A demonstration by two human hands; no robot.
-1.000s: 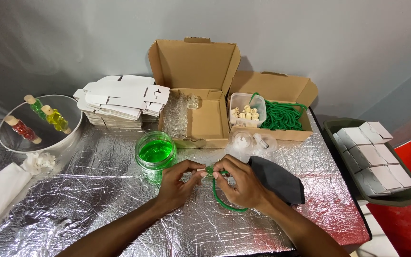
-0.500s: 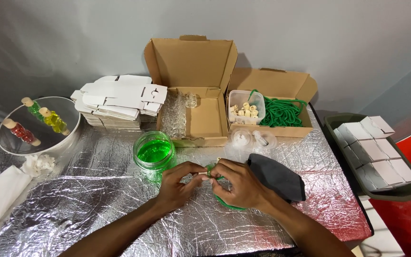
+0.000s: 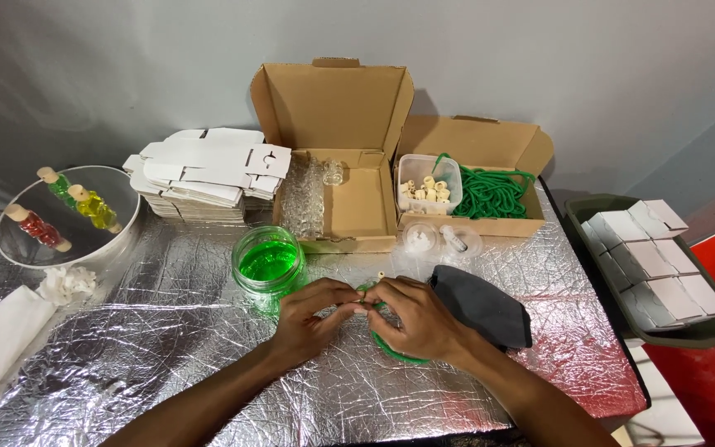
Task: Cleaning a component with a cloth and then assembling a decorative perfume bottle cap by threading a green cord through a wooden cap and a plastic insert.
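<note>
Both your hands meet over the foil-covered table [image 3: 167, 348], just in front of the glass jar of green liquid [image 3: 267, 263]. Your left hand [image 3: 312, 319] and right hand [image 3: 419, 319] pinch fingertips together on a small pale bead — the green cord [image 3: 391, 348] loops beneath your right palm, beside the dark cloth [image 3: 486, 306].

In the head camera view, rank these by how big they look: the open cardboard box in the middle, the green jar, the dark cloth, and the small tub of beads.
1. Open cardboard box, clearly largest.
2. Dark cloth.
3. Green jar and small tub of beads look about alike; the jar sits nearer the camera, so I won't rank them.
</note>
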